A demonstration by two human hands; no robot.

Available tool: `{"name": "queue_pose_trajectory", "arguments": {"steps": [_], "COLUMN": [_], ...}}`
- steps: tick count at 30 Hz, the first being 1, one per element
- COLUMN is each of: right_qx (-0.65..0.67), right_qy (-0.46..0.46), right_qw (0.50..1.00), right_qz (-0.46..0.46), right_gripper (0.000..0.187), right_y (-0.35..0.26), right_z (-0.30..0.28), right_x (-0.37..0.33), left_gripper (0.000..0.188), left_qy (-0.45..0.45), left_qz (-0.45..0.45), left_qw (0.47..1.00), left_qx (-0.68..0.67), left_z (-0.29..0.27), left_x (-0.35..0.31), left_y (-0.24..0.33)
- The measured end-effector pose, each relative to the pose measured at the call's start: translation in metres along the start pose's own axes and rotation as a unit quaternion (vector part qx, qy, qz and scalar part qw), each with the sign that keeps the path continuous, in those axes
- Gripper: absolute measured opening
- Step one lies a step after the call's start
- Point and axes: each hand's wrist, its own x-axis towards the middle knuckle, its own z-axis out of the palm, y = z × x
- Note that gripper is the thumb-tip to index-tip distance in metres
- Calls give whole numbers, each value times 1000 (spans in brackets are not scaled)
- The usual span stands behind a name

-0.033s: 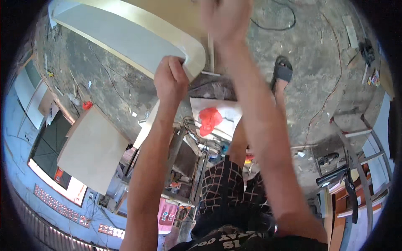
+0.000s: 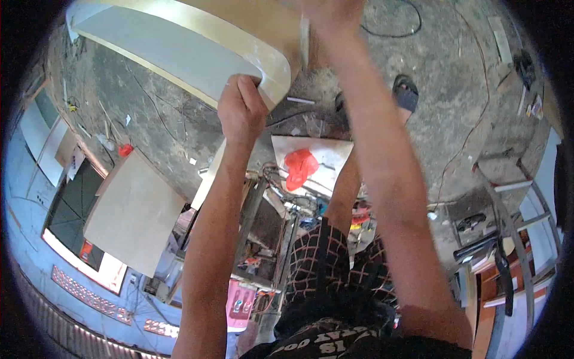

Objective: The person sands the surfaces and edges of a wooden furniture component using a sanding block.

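A long cream furniture piece [image 2: 206, 30] with a rounded corner and a pale grey recessed face spans the upper left. My left hand [image 2: 242, 110] is closed around its edge near that corner, the thumb lying on top. At the top edge of the view, my right hand [image 2: 335, 15] is raised beside the piece's tan upper surface. It is blurred and its fingers are cut off, so whether it holds or touches anything is hidden.
A red plastic bag [image 2: 301, 167] lies on a pale board [image 2: 281, 149] by my legs. A wooden frame [image 2: 245, 227] with cluttered tools stands below my left forearm. A large beige sheet [image 2: 134, 209] leans left; a metal rack [image 2: 532, 209] stands right. Cables cross the concrete floor.
My right hand has moved slightly up and right, further out of the view. My left hand keeps its grip, and the furniture piece has shifted a little. A second sandal now shows beside my right forearm.
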Motion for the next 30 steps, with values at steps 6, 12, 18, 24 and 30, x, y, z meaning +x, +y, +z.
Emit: {"name": "queue_pose_trajectory", "arguments": {"steps": [6, 12, 18, 24, 30], "right_qx": [-129, -38, -108, -171, -115], "right_qy": [-40, -147, -77, -109, -296], "right_qw": [983, 952, 976, 978, 947], "right_qz": [125, 265, 170, 43, -41], "right_gripper": [51, 53, 47, 47, 48], "right_y": [-42, -165, -107, -54, -87], "right_z": [-87, -82, -30, -80, -100], "right_x": [-88, -228, -142, -100, -169], "left_gripper": [36, 39, 41, 41, 36], "left_qy": [18, -2, -27, 0, -16], "left_qz": [-33, -35, -65, -60, -19], "left_qw": [999, 999, 996, 996, 997], "left_qx": [7, -10, -58, -68, -80], "left_z": [-8, -8, -13, -9, -10], "left_x": [-8, -4, -3, -2, -9], "left_y": [-6, -4, -8, -4, -21]}}
